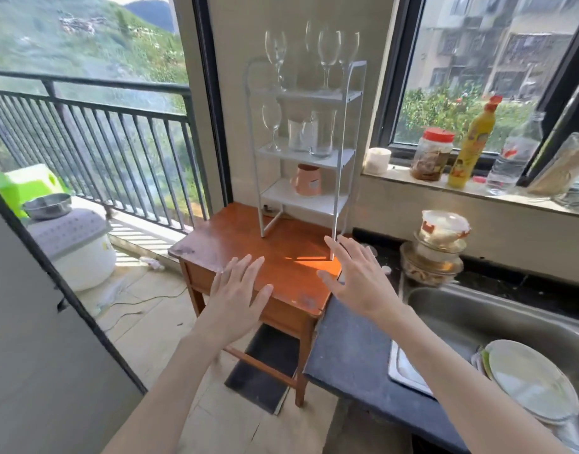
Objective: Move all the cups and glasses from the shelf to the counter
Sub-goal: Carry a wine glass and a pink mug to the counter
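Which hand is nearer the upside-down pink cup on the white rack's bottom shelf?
Right. The right hand hovers open just below and right of the upside-down pink cup, beside the white rack's front leg. The left hand, also open, sits lower and further left, over the wooden table.

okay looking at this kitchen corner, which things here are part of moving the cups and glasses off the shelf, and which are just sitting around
Part of the job: white shelf; wine glasses on its top tier; wine glass and tumblers on the middle tier; upturned pink cup; dark counter; left hand and right hand, both empty.

Just sitting around: yellow bottle, red-lidded jar, stacked bowls, plates, wooden table.
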`<state>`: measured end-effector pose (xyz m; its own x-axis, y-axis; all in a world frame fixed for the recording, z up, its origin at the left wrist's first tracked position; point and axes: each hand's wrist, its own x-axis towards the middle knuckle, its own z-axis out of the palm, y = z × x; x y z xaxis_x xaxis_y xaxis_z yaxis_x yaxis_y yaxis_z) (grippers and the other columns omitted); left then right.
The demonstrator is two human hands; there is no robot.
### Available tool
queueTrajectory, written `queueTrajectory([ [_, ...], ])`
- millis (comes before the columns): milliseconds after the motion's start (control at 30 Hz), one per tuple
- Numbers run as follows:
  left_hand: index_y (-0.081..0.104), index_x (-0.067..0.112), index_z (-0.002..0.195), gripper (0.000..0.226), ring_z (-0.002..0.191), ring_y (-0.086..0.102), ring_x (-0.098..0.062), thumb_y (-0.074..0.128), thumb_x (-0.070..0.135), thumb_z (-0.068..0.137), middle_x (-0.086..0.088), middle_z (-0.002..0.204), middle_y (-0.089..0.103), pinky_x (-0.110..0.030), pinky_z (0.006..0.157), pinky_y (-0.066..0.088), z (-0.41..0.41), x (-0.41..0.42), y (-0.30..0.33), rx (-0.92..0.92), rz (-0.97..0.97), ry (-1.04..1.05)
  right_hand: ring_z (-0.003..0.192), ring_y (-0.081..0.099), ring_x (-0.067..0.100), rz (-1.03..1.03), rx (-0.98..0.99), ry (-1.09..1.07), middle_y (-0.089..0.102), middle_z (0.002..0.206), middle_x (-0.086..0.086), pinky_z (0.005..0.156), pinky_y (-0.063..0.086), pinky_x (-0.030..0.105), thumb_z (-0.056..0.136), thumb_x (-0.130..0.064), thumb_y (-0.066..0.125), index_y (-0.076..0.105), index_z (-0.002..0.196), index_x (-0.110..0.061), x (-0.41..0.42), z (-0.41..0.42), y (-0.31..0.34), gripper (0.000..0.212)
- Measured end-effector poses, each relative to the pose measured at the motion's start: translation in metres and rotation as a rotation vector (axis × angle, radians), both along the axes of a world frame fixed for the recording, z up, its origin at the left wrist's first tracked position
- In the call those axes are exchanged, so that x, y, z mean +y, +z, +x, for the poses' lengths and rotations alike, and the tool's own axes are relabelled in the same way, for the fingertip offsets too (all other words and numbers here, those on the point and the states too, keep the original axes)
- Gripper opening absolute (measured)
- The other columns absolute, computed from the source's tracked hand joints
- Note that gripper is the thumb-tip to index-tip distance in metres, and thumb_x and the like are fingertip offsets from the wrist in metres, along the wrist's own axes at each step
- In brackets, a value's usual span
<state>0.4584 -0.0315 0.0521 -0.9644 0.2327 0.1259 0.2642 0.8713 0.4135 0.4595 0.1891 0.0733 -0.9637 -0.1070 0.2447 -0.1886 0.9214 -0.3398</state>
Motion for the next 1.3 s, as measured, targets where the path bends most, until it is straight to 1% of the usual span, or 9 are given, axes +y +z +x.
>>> queueTrajectory([
  [233,0.016,0.028,0.146,0.055,0.146,0.008,-0.019,0.031,0.044,0.096,0.0,0.157,0.015,-0.043,0.119,0.011,-0.147,-0.035,-0.011,-0.038,0.047,-0.093,0.144,0.016,0.023,-0.08,-0.055,-0.091,0.022,0.155,0.005,0.117,0.01,0.035,0.094,-0.042,0.044,0.016,0.148,-0.021,-0.042,-0.118,-0.025,0.065],
  [500,0.02,0.026,0.146,0.056,0.145,0.013,-0.013,0.038,0.04,0.095,0.002,0.156,0.021,-0.035,0.116,0.014,-0.267,-0.044,-0.004,0.007,0.154,-0.202,0.144,0.016,0.021,-0.104,-0.078,-0.179,0.022,0.155,0.005,0.117,0.015,0.035,0.094,-0.042,0.042,0.015,0.148,-0.017,-0.062,-0.223,-0.03,0.066],
  [667,0.025,0.02,0.145,0.055,0.141,0.022,-0.009,0.042,0.036,0.095,0.003,0.152,0.028,-0.021,0.109,0.017,-0.338,-0.032,0.006,0.058,0.274,-0.226,0.144,0.015,0.022,-0.129,-0.14,-0.221,0.021,0.156,0.007,0.116,0.015,0.034,0.094,-0.041,0.043,0.016,0.147,-0.014,-0.056,-0.295,-0.046,0.065],
  [900,0.035,0.02,0.141,0.047,0.126,0.034,0.003,0.045,0.023,0.095,0.008,0.143,0.04,-0.01,0.103,0.023,-0.409,-0.007,0.025,0.172,0.443,-0.224,0.137,0.031,0.024,-0.469,-0.192,-0.245,0.035,0.149,0.007,0.109,0.025,0.032,0.094,-0.028,0.048,0.025,0.145,-0.019,-0.045,-0.384,-0.068,0.056],
  [1000,0.037,0.018,0.14,0.046,0.124,0.044,-0.005,0.046,0.021,0.095,0.004,0.14,0.045,-0.013,0.104,0.032,-0.437,0.008,0.033,0.201,0.547,-0.2,0.13,0.042,0.022,-0.604,-0.167,-0.275,0.047,0.141,0.005,0.096,0.03,0.021,0.095,-0.018,0.046,0.041,0.136,-0.015,-0.041,-0.417,-0.071,0.041],
  [1100,0.035,0.015,0.141,0.049,0.118,0.045,-0.003,0.046,0.022,0.094,0.0,0.139,0.046,0.001,0.095,0.03,-0.459,0.02,0.037,0.237,0.597,-0.149,0.114,0.055,0.019,-0.747,-0.096,-0.308,0.059,0.121,0.005,0.084,0.038,0.005,0.095,-0.007,0.041,0.053,0.117,-0.008,-0.039,-0.438,-0.075,0.025],
  [1133,0.035,0.015,0.141,0.049,0.118,0.045,-0.003,0.046,0.021,0.094,-0.001,0.138,0.046,0.0,0.095,0.03,-0.465,0.023,0.037,0.254,0.609,-0.137,0.106,0.058,0.016,-0.809,-0.066,-0.317,0.061,0.111,0.002,0.086,0.044,0.01,0.093,-0.005,0.04,0.055,0.109,-0.006,-0.039,-0.444,-0.077,0.022],
  [1233,0.034,0.014,0.141,0.05,0.121,0.046,-0.005,0.049,0.019,0.093,0.002,0.137,0.046,-0.006,0.099,0.032,-0.478,0.034,0.041,0.252,0.677,-0.128,0.093,0.057,0.011,-0.901,-0.079,-0.335,0.06,0.097,-0.002,0.091,0.05,0.044,0.091,-0.005,0.039,0.057,0.094,-0.004,-0.036,-0.459,-0.082,0.018],
  [1300,0.032,0.014,0.142,0.053,0.123,0.046,-0.005,0.052,0.018,0.092,0.002,0.137,0.047,-0.01,0.102,0.034,-0.486,0.04,0.044,0.218,0.735,-0.131,0.096,0.057,0.02,-0.933,-0.094,-0.335,0.061,0.096,0.002,0.088,0.048,0.043,0.091,-0.004,0.038,0.056,0.09,-0.002,-0.034,-0.463,-0.084,0.019],
])
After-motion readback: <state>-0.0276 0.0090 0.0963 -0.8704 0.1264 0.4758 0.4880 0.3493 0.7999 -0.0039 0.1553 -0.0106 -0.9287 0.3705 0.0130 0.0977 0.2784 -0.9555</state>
